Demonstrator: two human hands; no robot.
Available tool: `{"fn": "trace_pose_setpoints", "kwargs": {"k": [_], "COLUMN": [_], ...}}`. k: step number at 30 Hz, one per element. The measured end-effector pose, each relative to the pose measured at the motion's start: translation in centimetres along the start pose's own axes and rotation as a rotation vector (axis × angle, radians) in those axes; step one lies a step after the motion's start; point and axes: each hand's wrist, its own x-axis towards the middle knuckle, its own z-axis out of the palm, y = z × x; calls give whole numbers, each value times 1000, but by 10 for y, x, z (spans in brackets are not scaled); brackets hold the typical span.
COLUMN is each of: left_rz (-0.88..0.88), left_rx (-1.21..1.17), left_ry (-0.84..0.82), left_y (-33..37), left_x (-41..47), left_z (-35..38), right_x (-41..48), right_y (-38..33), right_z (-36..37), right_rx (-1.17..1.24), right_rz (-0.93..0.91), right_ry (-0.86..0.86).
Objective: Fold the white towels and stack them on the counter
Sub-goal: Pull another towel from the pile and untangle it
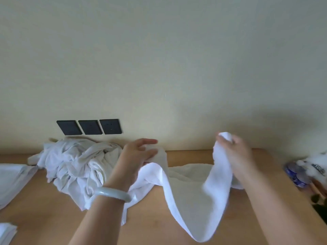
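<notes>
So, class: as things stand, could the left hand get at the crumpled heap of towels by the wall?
Probably yes. The crumpled heap lies beside the left hand on the counter, with nothing between them. But that hand pinches the towel being folded, so it would have to let go first.

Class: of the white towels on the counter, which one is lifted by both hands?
The stretched towel at centre, gripped by the left hand and right hand; the crumpled pile lies unheld beside it.
</notes>
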Motion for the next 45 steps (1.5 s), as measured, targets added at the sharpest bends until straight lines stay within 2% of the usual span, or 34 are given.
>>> {"fn": "trace_pose_setpoints", "kwargs": {"k": [3,5,7,8,9,12,18,23,26,29,36,41,45], "left_rz": [-6,-3,-40,-74,-100,-114,-18,55,36,22,-59,-125,-175], "left_rx": [98,152,163,145,116,81,152,196,132,89,121,100,-40], "left_ry": [-140,-182,-216,-235,-259,-275,-178,-145,-163,-210,-244,-268,-246], "left_y": [-3,-10,-15,-18,-20,-24,-15,-4,-4,-1,-2,-6,-4], "left_x": [-10,-15,-20,-23,-27,-35,-35,-37,-39,-42,-41,-38,-37], "left_z": [34,42,40,38,37,39,40,36,32,33,33,35,32], "right_x": [-42,-62,-74,-82,-85,-89,-86,-91,-93,-94,-98,-96,-97], "right_y": [-28,-23,-6,-2,4,21,14,12,15,18,25,37,36], "right_z": [55,69,70,69,68,70,61,67,67,70,71,73,70], "right_rx": [-156,-253,-283,-280,-287,-326,-486,-548,-539,-417,-284,-351,-322], "right_rz": [-349,-398,-413,-411,-434,-602,-745,-924,-943,-956,-1023,-1036,-985], "right_ry": [-248,-429,-481,-438,-326,-29,178,-2,-9,36,91,1,-49]}}
